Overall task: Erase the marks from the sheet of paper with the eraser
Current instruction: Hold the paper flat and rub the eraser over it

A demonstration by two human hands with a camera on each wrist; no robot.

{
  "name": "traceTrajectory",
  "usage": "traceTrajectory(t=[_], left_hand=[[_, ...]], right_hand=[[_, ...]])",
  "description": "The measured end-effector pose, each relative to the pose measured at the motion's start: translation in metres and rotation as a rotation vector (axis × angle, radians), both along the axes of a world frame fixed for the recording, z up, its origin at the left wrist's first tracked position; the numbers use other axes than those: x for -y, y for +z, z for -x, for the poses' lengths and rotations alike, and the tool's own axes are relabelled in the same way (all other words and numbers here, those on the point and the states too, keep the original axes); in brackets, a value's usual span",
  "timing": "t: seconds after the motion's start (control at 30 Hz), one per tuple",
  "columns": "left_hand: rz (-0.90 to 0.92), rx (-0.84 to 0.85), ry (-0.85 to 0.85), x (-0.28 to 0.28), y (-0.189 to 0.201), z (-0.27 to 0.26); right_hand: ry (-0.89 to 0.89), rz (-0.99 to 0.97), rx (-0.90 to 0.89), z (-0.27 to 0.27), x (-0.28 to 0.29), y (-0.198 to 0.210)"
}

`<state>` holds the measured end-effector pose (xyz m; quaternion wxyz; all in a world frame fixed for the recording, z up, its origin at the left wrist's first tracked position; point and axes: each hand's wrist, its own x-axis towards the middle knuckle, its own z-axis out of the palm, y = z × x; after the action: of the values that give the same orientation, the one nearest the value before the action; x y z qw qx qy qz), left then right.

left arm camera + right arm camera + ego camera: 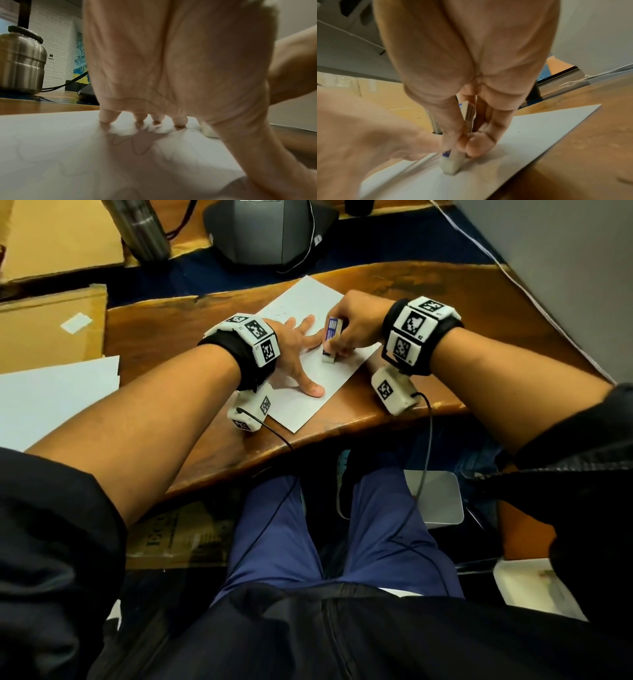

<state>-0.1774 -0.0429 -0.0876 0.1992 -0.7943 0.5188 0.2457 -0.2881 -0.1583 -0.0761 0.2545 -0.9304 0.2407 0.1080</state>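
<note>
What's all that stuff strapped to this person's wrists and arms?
Each wrist carries a black band set with white blocks printed with black-and-white square codes. A small white camera pod hangs beneath each wrist, also coded, trailing a thin black cable. The forearms are bare; black sleeves are pushed up near the elbows.

Little legible text anywhere. Eraser (332,337) wears a blue and white printed sleeve with rows of small print; blurred in the head view, not readable. Same sleeve in the right wrist view (468,115) shows an orange panel of lines or dots, also unreadable. Wristbands (257,338) carry black-and-white square fiducial markers with tiny numerals at their corners, too small to make out. Cardboard box under the table edge (174,537) bears dark green printing, large letters partly cut off, perhaps "ECO", uncertain. Pencil squiggles (137,146) on the sheet are scribble, not writing.
</note>
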Motion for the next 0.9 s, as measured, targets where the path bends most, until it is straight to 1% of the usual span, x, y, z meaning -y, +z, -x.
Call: traceTrajectory(t=[0.1,0.27,0.33,0.43,0.57,0.67,0.73,0.83,0.9], left_hand=[[0.000,0.009,0.000,0.000,0.000,0.001],[0.000,0.019,-0.028,0.000,-0.002,-0.001],[0.005,0.030,-0.027,0.001,-0.003,0.000],[0.032,0.026,0.019,0.000,-0.004,0.004],[0.079,0.048,0.102,-0.005,-0.006,0.006],[0.070,0.052,0.123,-0.014,0.002,0.001],[0.110,0.051,0.113,-0.014,0.008,0.000],[0.252,-0.005,0.075,-0.005,0.006,0.000],[0.267,-0.101,0.036,0.000,-0.001,0.002]], right_hand=[[-0.032,0.018,0.051,-0.002,-0.003,0.000],[0.005,-0.031,-0.010,0.019,-0.009,-0.006],[-0.039,-0.002,0.037,0.023,-0.006,-0.008],[-0.131,0.016,0.068,0.019,0.001,-0.009],[-0.149,0.068,0.072,0.009,0.010,-0.005],[-0.173,0.123,0.078,0.000,0.020,-0.003],[-0.178,0.122,0.076,-0.003,0.025,-0.004],[-0.201,0.043,0.095,-0.005,0.031,-0.007],[-0.206,0.004,0.103,-0.005,0.031,-0.007]])
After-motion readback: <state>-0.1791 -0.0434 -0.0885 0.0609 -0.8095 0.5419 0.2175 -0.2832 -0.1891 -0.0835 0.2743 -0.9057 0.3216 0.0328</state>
